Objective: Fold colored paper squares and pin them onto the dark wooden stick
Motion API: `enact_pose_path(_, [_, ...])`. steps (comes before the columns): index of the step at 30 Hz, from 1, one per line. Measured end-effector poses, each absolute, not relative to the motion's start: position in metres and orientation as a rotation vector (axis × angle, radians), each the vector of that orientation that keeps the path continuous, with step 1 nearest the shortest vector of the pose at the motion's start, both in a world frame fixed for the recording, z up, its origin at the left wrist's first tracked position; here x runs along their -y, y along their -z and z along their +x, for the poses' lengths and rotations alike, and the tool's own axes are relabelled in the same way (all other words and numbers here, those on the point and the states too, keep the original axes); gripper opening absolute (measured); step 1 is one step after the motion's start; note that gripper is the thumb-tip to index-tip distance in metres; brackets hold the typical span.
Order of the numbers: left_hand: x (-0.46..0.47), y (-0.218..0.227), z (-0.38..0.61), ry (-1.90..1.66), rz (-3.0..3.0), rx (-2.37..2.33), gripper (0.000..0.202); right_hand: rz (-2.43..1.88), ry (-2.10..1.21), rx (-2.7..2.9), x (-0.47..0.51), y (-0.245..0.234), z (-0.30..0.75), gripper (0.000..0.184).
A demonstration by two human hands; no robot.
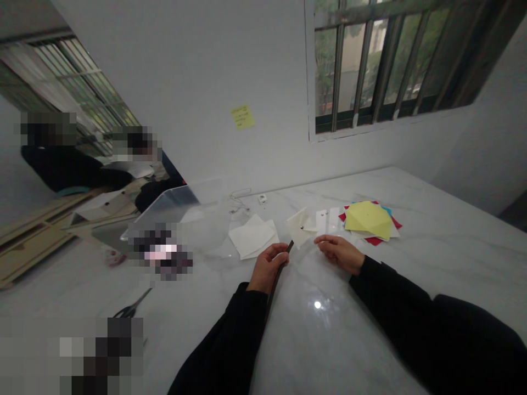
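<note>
Left grip (267, 269) closed on a dark stick (277, 277), a folded cream paper pinwheel (300, 227) at its tip, maybe already joined. Right grip (340, 253) open, close by. Yellow and red paper (368, 219) in a flat pile on the desk (453, 252).

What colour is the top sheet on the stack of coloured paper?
The top sheet is pale yellow, shown best in the head view.

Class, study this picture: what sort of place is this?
Probably a craft workroom: folded coloured paper, scissors and a white paper pinwheel lie on a marble-topped table.
</note>
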State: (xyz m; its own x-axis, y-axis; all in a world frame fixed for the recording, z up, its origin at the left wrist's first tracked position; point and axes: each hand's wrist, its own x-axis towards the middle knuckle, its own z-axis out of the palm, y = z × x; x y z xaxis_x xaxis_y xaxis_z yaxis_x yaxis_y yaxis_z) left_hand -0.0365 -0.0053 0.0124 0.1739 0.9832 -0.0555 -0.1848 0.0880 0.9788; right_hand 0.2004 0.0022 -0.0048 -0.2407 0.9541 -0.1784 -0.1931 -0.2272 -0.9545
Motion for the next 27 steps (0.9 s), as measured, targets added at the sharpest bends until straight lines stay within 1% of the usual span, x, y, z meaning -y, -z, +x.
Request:
enact_pose_path(2, [0.005,-0.012,-0.036,-1.116,1.099,-0.988,0.026,-1.186,-1.396,0.883,-0.015,0.009,0.212,0.048])
enact_pose_path(4, [0.005,-0.012,-0.036,-1.112,1.105,-0.991,0.026,-1.25,-1.18,0.876,-0.019,0.007,0.219,0.057])
enact_pose_path(5, [0.005,-0.012,-0.036,-1.108,1.106,-0.989,0.026,-1.259,-1.115,0.955,-0.018,0.004,0.22,0.056])
enact_pose_path(6, [0.005,-0.012,-0.036,-1.105,1.104,-0.988,0.026,-1.245,-1.12,1.097,-0.014,0.0,0.218,0.052])
enact_pose_path(7, [0.005,-0.013,-0.036,-1.108,1.097,-0.987,0.027,-1.198,-1.215,1.3,-0.008,-0.005,0.215,0.046])
enact_pose_path(8, [0.005,-0.013,-0.037,-1.117,1.087,-0.988,0.027,-1.11,-1.386,1.538,-0.001,-0.01,0.211,0.04])
enact_pose_path(9, [0.005,-0.013,-0.037,-1.132,1.076,-0.992,0.027,-0.952,-1.645,1.803,0.008,-0.015,0.206,0.036])
enact_pose_path(10, [0.004,-0.014,-0.038,-1.149,1.064,-1.0,0.027,-0.735,-1.935,2.036,0.016,-0.019,0.201,0.037])
enact_pose_path(11, [0.003,-0.014,-0.039,-1.166,1.048,-1.009,0.028,-0.536,-2.146,2.165,0.024,-0.021,0.196,0.04])
enact_pose_path(12, [0.002,-0.013,-0.04,-1.181,1.031,-1.017,0.028,-0.418,-2.278,2.212,0.029,-0.023,0.191,0.043])
enact_pose_path(13, [0.001,-0.013,-0.041,-1.191,1.016,-1.02,0.029,-0.387,-2.341,2.201,0.033,-0.023,0.188,0.045])
enact_pose_path(15, [0.0,-0.012,-0.042,-1.195,0.986,-1.012,0.03,-0.547,-2.284,2.06,0.034,-0.019,0.184,0.044])
enact_pose_path(17, [-0.001,-0.011,-0.042,-1.186,0.943,-0.984,0.034,-0.796,-2.112,1.852,0.029,-0.013,0.182,0.042])
enact_pose_path(19, [0.0,-0.012,-0.041,-1.201,0.863,-0.952,0.037,-0.95,-1.968,1.705,0.026,-0.008,0.178,0.041])
enact_pose_path(24, [0.005,-0.019,-0.035,-1.358,0.576,-0.871,0.042,-0.998,-1.741,1.687,0.038,-0.003,0.152,0.041])
enact_pose_path(27, [0.012,-0.02,-0.028,-1.337,0.507,-0.828,0.043,-0.964,-1.648,1.699,0.049,-0.002,0.135,0.042])
